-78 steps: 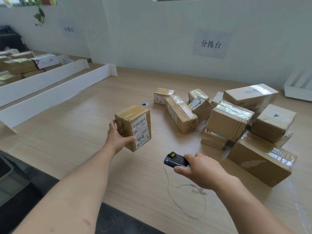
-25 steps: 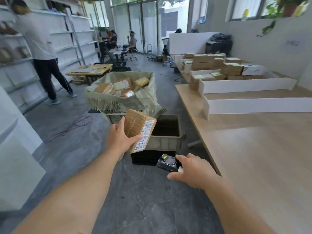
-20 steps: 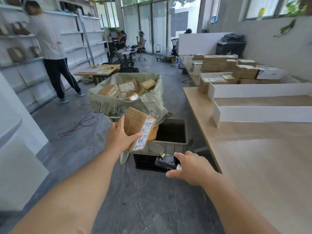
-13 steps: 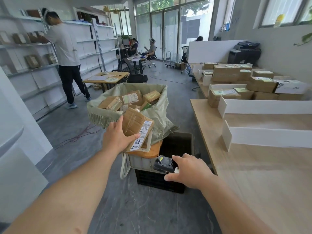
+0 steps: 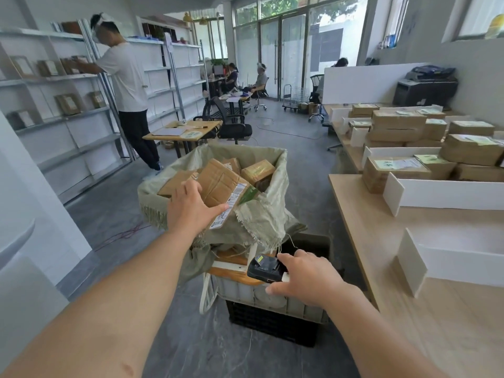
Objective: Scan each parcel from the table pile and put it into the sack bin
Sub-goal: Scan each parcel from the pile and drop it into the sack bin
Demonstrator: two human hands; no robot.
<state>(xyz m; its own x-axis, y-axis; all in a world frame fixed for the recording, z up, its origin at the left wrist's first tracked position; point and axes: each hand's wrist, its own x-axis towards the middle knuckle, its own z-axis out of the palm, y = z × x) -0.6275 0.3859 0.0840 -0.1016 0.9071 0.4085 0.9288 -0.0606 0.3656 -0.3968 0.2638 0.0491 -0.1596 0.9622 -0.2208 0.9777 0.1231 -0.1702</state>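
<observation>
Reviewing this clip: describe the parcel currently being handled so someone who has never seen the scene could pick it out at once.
Find the green woven sack bin on the floor left of the wooden table. At its near rim, the left hand holds a brown cardboard parcel tilted over the opening. Unlike the parcels lying deeper in the sack, it has a white printed label facing the camera and fingers around it.
</observation>
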